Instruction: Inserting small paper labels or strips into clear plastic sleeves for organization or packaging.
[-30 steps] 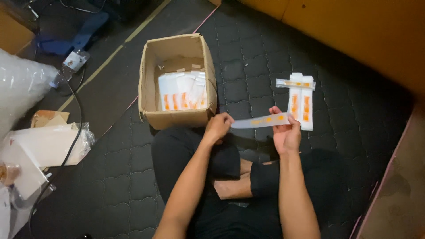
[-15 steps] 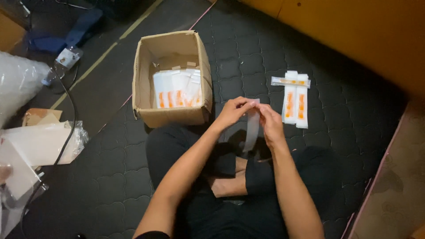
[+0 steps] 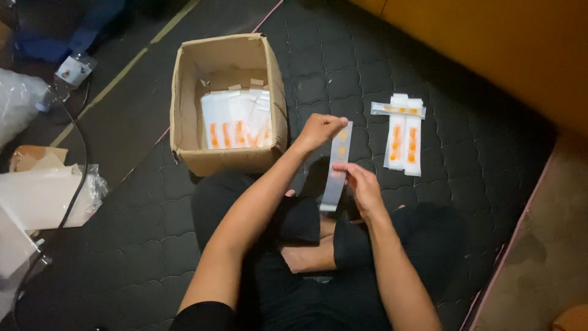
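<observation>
I hold a long clear plastic packet (image 3: 335, 168) with orange marks upright in front of me. My left hand (image 3: 320, 130) pinches its top end. My right hand (image 3: 361, 187) grips it near the middle, from the right side. The packet's lower end hangs free above my crossed legs. To the left stands an open cardboard box (image 3: 184, 122) with several similar white-and-orange packets (image 3: 236, 119) stacked inside. On the dark quilted mat to the right lie three more packets (image 3: 404, 132), two side by side and one across their top.
A yellow wall or board (image 3: 490, 49) runs along the upper right. At the left edge lie clear plastic bags (image 3: 43, 196), a black cable (image 3: 76, 159) and a small white device (image 3: 73, 68). A tan floor strip (image 3: 539, 257) borders the mat on the right.
The packet was held level between both hands; it is now turned upright, left hand at the top, right hand at the middle. My view has shifted slightly.
</observation>
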